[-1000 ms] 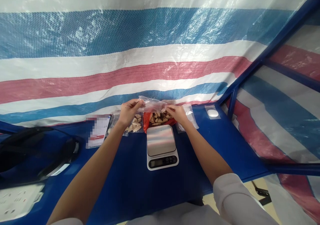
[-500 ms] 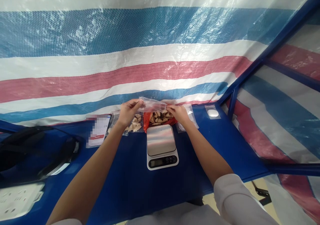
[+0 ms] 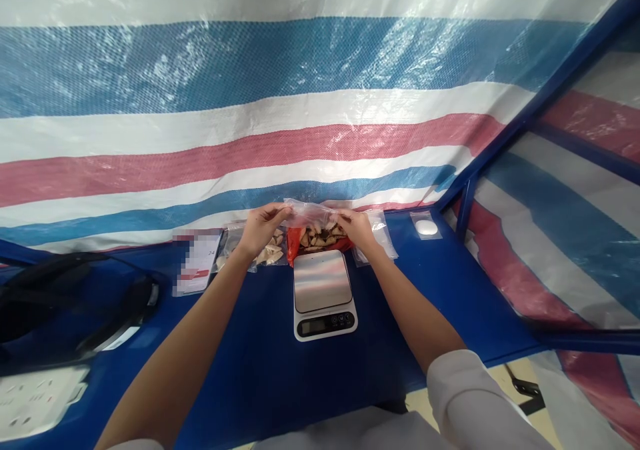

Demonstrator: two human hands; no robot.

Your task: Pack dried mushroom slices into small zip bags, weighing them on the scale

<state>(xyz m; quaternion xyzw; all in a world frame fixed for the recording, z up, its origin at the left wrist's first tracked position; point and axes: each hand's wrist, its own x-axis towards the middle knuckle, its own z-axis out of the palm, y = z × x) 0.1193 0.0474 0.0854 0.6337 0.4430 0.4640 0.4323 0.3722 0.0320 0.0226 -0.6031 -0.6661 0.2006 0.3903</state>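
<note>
My left hand (image 3: 264,227) pinches one end of a clear plastic bag (image 3: 311,211), and my right hand (image 3: 356,229) pinches the other end. The bag is stretched between them above a red bag (image 3: 294,242) full of pale, dark-edged dried slices (image 3: 321,237). Beneath my left hand lies a clear bag holding similar pale pieces (image 3: 271,255). Directly in front of the red bag stands a white kitchen scale (image 3: 324,297) with a bare metal plate. To the right, partly behind my right hand, are flat clear bags (image 3: 383,237).
A phone (image 3: 203,260), partly blurred out, lies left of the bags. Farther left are a black headset-like item (image 3: 125,303) and a white power strip (image 3: 40,400). A small bag with a white round thing (image 3: 426,227) lies at right. Striped sheeting (image 3: 250,137) hangs behind the blue table (image 3: 250,370).
Both hands have shifted slightly to the right and down, with the clear bag still held between them. The bag has sagged a little. The scale has not moved.
</note>
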